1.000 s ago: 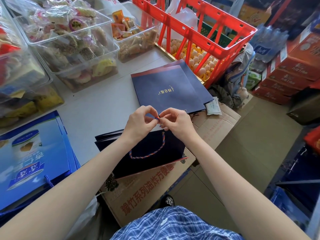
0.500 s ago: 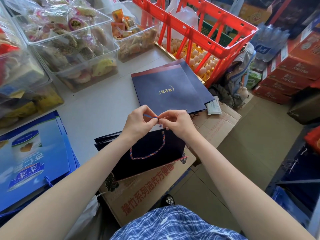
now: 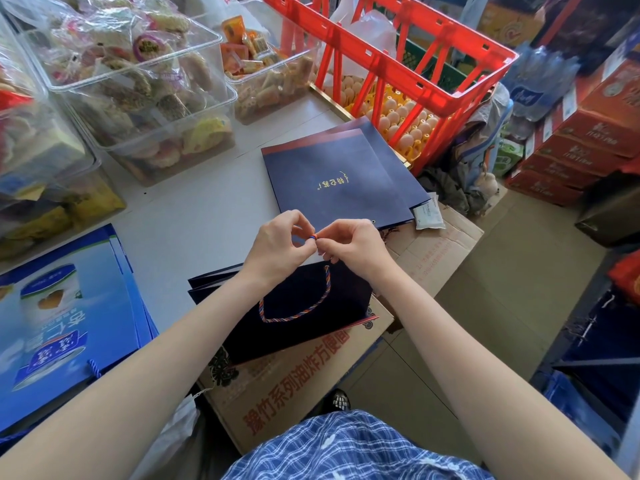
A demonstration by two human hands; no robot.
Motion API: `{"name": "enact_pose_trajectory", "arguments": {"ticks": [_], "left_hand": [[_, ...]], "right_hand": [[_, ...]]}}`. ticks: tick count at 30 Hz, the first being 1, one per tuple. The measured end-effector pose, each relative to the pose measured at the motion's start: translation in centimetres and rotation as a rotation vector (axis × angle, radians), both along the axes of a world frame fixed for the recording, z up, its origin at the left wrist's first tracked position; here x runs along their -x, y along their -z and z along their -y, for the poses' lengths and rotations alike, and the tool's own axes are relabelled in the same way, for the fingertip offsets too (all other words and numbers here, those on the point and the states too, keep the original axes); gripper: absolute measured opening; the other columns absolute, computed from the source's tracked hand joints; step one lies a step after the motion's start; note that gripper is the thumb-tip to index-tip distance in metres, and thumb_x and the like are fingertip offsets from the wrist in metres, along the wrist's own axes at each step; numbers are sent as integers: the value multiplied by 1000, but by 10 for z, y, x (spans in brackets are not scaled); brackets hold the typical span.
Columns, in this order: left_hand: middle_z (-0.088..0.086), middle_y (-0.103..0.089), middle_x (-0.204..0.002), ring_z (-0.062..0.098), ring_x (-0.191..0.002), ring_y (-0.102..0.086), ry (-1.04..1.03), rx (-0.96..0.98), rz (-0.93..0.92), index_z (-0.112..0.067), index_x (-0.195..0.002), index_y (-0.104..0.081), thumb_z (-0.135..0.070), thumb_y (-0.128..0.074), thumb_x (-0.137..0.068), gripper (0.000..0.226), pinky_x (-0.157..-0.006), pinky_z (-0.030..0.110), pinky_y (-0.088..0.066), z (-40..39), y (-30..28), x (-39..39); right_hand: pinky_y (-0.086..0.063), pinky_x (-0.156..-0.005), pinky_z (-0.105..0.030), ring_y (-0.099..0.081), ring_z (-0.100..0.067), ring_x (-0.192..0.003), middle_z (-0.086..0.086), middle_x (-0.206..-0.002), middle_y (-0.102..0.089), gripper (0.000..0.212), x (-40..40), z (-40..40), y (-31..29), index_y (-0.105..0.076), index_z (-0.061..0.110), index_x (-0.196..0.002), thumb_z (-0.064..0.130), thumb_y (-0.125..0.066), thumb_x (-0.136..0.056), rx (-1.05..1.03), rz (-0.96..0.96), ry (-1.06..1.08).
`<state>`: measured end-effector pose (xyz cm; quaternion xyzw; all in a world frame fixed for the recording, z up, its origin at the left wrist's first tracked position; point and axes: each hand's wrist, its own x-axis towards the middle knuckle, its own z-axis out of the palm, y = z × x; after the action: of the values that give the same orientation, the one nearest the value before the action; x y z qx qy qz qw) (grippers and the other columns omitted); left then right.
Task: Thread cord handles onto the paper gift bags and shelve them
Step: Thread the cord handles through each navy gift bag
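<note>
Table (image 3: 194, 216): flat navy gift bags (image 3: 343, 178) are stacked at the far edge.
Worked bag (image 3: 304, 313): laid over the near table edge, under both hands.
Cord handle (image 3: 298, 311): looped across the worked bag's face.
Left hand (image 3: 277, 247): cord end is pinched.
Right hand (image 3: 356, 244): same cord end is pinched.

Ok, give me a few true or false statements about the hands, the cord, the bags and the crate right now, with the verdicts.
1. Both hands, left hand and right hand, pinch the end of the twisted red-and-blue cord. True.
2. The cord loops down the dark navy paper bag under the hands. True.
3. The flat navy bags with gold lettering stand upright. False: they lie flat on the grey table.
4. The red plastic crate sits over trays of bottles. False: eggs lie beneath it.
</note>
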<state>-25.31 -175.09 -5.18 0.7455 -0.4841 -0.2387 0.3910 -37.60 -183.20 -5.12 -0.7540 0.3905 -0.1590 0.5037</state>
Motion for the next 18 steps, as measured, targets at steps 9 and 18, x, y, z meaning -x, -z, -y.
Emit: {"name": "enact_pose_trajectory", "arguments": {"ticks": [9, 18], "left_hand": [[2, -69, -79, 11, -73, -63, -177, -79, -113, -14, -80, -63, -14, -69, -78, 6, -61, 9, -44, 5, 0, -1], [-2, -70, -83, 19, -83, -66, -142, -120, -298, -17, -99, -45, -12, -71, -79, 33, -80, 33, -52, 0, -2, -7]], "right_hand": [[-55, -69, -25, -61, -7, -61, -4, -72, -69, 6, -2, 1, 1, -71, 11, -84, 7, -67, -83, 60, -18, 20], [-53, -73, -21, -60, -2, -67, 6, -74, -65, 7, -3, -1, 0, -73, 10, -87, 10, -67, -83, 88, -55, 9]]}}
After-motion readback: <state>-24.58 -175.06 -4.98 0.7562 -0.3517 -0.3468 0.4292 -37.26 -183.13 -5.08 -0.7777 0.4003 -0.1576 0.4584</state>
